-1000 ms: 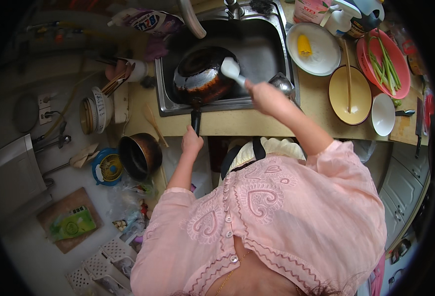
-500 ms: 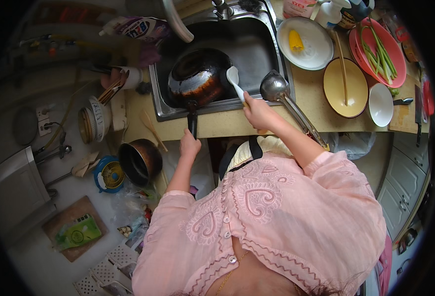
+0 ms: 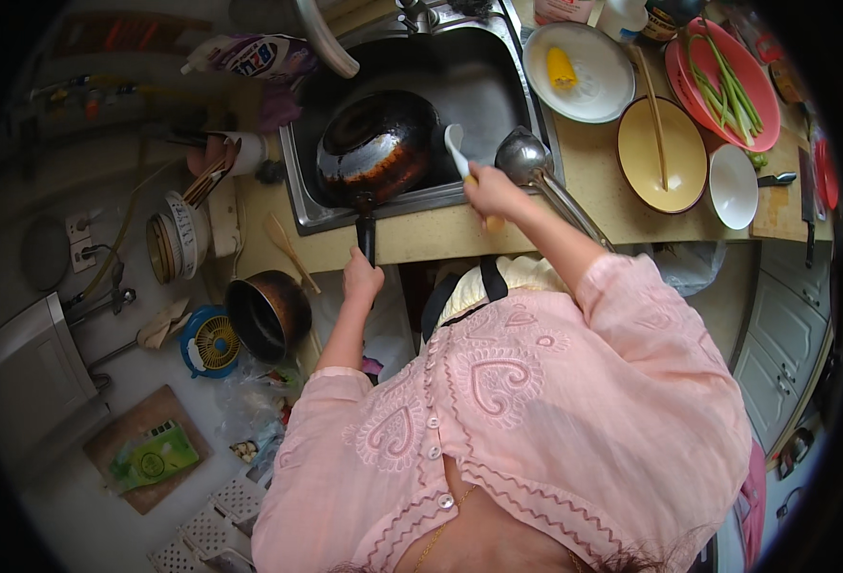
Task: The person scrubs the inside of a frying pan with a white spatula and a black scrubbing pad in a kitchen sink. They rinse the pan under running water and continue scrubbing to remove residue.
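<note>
A wok rests tilted in the sink with its scorched, dark underside facing up. My left hand is wrapped round its black handle, which reaches over the sink's front edge. In my right hand is a white-and-yellow utensil with a rounded white head; its exact kind is unclear. That head is just right of the wok, apart from it. Close to my right hand, a metal ladle lies across the sink's right rim, its handle partly behind my forearm.
Right of the sink stand a white bowl with a yellow corn piece, a yellow bowl with chopsticks, a small white bowl and a red basin with scallions. A knife lies far right. At left is a dark pot.
My right hand has moved slightly forward, and the utensil's head has turned and shifted a little away from the wok. My left hand keeps its grip on the handle.
</note>
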Demonstrator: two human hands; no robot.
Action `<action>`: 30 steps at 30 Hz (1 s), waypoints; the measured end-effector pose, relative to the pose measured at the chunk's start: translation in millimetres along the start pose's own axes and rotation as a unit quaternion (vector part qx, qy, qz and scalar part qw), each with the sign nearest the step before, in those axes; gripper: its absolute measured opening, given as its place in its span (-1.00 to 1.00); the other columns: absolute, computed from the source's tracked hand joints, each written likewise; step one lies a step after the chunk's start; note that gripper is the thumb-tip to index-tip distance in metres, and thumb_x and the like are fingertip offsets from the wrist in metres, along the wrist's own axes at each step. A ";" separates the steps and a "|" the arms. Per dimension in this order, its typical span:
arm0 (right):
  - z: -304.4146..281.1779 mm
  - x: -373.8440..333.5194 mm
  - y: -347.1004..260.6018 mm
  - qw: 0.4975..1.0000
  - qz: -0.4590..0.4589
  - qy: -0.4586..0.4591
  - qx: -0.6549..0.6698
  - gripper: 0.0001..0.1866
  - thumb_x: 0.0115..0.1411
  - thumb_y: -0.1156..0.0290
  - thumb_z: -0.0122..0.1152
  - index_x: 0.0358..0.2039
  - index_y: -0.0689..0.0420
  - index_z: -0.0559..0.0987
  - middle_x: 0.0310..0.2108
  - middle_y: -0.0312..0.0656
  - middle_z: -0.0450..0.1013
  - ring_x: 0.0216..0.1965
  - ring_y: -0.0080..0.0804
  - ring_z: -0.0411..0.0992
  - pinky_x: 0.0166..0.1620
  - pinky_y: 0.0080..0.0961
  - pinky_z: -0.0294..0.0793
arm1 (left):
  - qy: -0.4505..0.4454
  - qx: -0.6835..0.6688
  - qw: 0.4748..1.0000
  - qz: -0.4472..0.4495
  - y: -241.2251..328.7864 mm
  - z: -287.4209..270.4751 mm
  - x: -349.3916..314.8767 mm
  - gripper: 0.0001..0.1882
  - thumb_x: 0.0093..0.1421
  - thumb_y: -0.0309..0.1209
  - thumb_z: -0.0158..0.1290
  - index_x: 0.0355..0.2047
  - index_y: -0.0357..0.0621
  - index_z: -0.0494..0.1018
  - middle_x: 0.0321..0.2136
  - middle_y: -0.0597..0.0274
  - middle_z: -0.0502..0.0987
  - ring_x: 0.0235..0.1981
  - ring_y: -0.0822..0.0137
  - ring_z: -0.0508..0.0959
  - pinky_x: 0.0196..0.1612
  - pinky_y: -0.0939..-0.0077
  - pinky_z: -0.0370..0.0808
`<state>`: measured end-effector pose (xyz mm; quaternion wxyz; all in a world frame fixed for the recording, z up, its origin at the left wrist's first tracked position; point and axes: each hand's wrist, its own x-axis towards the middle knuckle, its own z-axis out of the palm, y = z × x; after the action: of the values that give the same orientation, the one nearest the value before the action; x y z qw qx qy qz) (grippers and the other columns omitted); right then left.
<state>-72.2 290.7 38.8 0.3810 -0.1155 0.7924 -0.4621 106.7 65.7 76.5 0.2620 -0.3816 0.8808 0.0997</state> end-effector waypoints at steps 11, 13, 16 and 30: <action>-86.2 -0.1 -10.1 0.994 0.066 -0.027 0.079 -0.49 0.09 0.44 0.01 0.07 0.16 0.16 -0.45 -0.08 0.40 -0.55 -0.42 0.43 -0.50 -0.40 0.40 | -0.001 0.002 1.000 -0.007 1.5 -3.4 -2.1 -0.62 -0.01 -0.47 -0.04 -0.16 -0.23 0.17 -0.34 -0.23 0.47 -0.24 -0.15 0.47 -0.19 0.09 0.41; -94.4 -8.6 -15.6 0.999 0.022 0.012 -0.032 -0.50 0.09 0.43 0.01 0.07 0.12 0.21 -0.45 -0.04 0.41 -0.48 -0.30 0.45 -0.43 -0.34 0.42 | -0.002 0.002 1.000 -0.012 1.1 -4.6 -2.9 -0.62 -0.01 -0.47 -0.04 -0.16 -0.23 0.17 -0.34 -0.22 0.47 -0.25 -0.15 0.47 -0.20 0.09 0.41; -90.1 -21.9 -23.9 0.974 -0.049 0.081 -0.208 -0.51 0.08 0.40 0.02 0.08 0.05 0.27 -0.42 -0.01 0.44 -0.38 -0.14 0.44 -0.33 -0.26 0.42 | -0.004 -0.009 1.000 -0.006 -2.9 -0.5 -0.8 -0.62 0.00 -0.47 -0.03 -0.16 -0.22 0.17 -0.35 -0.20 0.47 -0.27 -0.14 0.48 -0.21 0.08 0.41; -52.3 180.2 17.3 0.990 0.136 -0.017 -0.008 -0.75 0.12 0.29 0.03 -0.48 0.24 0.50 -0.74 -0.28 0.28 -0.76 -0.47 0.25 -0.74 -0.54 0.21 | -0.005 -0.014 1.000 -0.005 -1.7 2.6 3.0 -0.59 -0.02 -0.47 -0.01 -0.14 -0.21 0.15 -0.36 -0.22 0.47 -0.27 -0.14 0.48 -0.21 0.08 0.41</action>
<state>-229.5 237.4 -50.2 0.4533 -0.0173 0.7975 -0.3978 107.3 63.6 72.8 0.2619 -0.3893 0.8758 0.1127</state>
